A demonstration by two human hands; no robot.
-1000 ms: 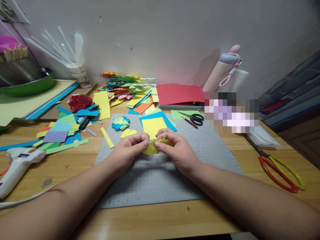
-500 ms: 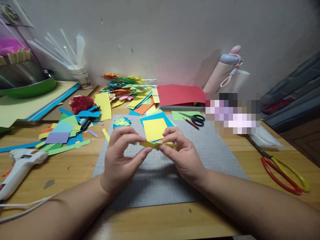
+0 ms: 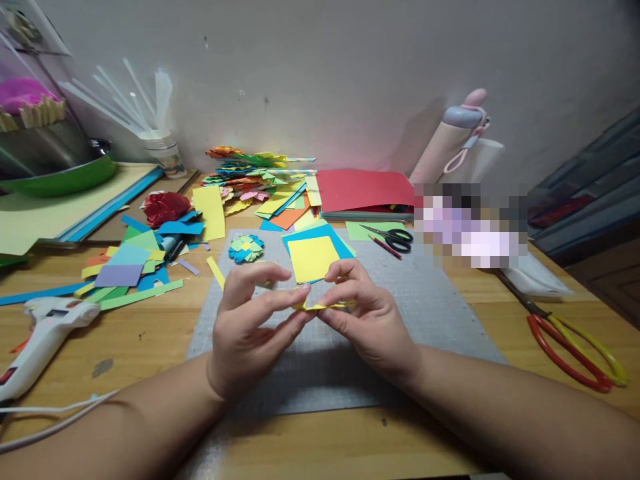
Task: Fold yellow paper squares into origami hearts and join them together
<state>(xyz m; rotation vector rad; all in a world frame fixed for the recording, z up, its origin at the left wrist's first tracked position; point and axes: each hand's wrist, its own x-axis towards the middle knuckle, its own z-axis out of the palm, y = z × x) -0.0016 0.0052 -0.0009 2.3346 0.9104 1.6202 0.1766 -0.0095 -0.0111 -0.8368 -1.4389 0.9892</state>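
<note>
Between my two hands is a small folded piece of yellow paper [image 3: 316, 307], seen almost edge-on above the mat. My left hand [image 3: 255, 320] pinches its left part between thumb and a finger, with the forefinger raised and curved. On the other side my right hand [image 3: 373, 317] grips it with thumb below and fingers above. Much of the paper is hidden by the fingers. Just beyond lie a yellow square sheet [image 3: 313, 259] and blue paper [image 3: 345, 241] under it. A blue and green paper flower [image 3: 246, 248] rests behind my left hand.
A grey cutting mat [image 3: 440, 333] covers the middle of the wooden table. Black scissors [image 3: 397, 239] and a red pencil [image 3: 385, 247] lie at its back right. Red-and-yellow-handled scissors [image 3: 575, 350] are at right, a white glue gun [image 3: 47, 340] and paper scraps [image 3: 120, 273] at left.
The yellow paper has been lowered slightly and turned more edge-on. My left fingers have shifted: the forefinger has lifted off and another finger now presses the paper against the thumb.
</note>
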